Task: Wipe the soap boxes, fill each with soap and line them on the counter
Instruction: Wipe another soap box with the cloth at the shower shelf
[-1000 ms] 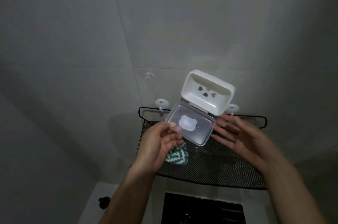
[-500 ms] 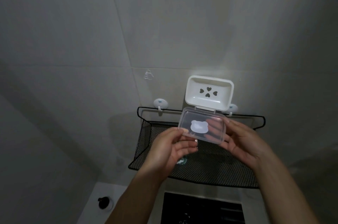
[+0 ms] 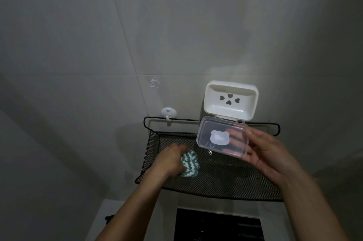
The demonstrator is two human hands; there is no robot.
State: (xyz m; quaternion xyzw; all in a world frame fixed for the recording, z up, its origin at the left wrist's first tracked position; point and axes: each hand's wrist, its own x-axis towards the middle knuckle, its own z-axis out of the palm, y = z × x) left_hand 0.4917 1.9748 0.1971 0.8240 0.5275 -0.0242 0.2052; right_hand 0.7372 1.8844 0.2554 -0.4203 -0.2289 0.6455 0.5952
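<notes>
1 head-worn wide-angle view
It looks forward and down, close on the wall-hung mesh basket (image 3: 216, 181) at lower centre.
</notes>
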